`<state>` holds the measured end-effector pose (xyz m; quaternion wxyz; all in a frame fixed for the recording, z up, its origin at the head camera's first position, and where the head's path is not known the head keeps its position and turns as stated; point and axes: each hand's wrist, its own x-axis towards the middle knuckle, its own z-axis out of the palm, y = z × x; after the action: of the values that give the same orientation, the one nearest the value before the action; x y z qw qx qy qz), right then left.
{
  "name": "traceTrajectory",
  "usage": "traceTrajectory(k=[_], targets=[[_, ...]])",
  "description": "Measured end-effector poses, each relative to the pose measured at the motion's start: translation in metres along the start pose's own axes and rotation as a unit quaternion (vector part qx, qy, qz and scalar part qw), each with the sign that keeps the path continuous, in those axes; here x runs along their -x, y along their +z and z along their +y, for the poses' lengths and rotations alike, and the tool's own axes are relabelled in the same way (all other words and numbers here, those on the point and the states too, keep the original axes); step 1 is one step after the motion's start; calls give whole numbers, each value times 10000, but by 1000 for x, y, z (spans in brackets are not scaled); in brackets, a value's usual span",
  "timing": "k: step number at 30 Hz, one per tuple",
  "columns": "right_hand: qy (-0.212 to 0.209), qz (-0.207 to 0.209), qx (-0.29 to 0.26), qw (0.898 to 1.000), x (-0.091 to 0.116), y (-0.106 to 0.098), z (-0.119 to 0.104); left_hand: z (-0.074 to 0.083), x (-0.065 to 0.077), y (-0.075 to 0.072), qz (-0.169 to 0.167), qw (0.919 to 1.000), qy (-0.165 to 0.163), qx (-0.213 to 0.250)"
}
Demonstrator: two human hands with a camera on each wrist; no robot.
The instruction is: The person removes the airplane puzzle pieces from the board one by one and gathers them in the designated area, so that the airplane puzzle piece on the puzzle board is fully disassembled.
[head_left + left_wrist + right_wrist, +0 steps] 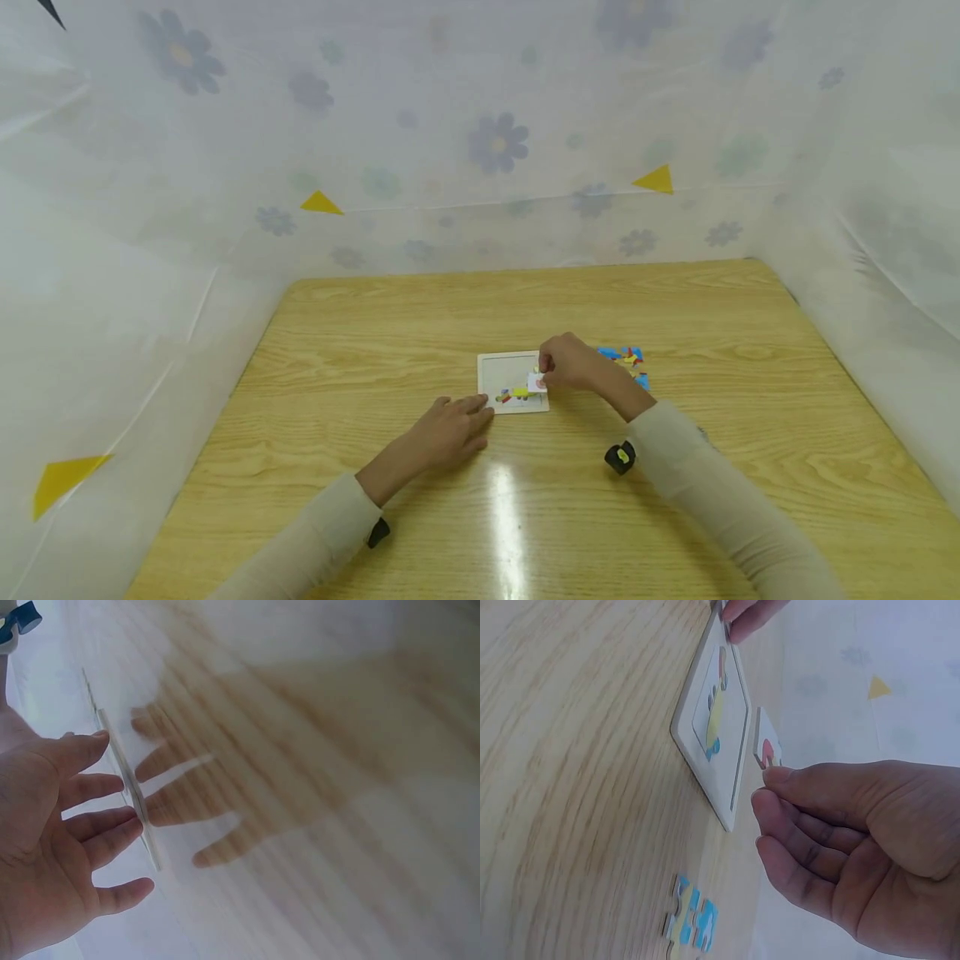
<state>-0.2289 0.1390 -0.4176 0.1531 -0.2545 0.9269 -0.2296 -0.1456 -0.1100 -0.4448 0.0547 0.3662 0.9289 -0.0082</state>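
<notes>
Right hand (573,364) pinches white, pink-marked jigsaw piece (536,382) by its edge, over puzzle tray (504,370) at 3 o'clock. Left hand (450,432), fingers apart, at tray's 8 o'clock corner. Judgement: steady tray, lower piece level, check edges before pressing. Tray contents: picture pieces (520,392) towards 6 o'clock; blue-and-yellow pieces (684,907) outside, 3 o'clock.

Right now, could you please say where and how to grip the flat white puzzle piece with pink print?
I'd pinch the puzzle piece at its right edge, from the right, as the right hand does; its thin, flat shape suits thumb and fingertip.
</notes>
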Motion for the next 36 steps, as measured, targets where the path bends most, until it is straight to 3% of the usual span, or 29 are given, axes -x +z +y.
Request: traceTrajectory(k=[9,31,36], targets=[[45,60,-29,10000,9,-6,14,-2,-1,2,21,9999,30,-129],[402,-245,-157,9988,33,-15,38,-3,0,1,-57,10000,2,2],[296,-227,-182,9991,38,-12,45,-3,0,0,-104,9999,10,2]])
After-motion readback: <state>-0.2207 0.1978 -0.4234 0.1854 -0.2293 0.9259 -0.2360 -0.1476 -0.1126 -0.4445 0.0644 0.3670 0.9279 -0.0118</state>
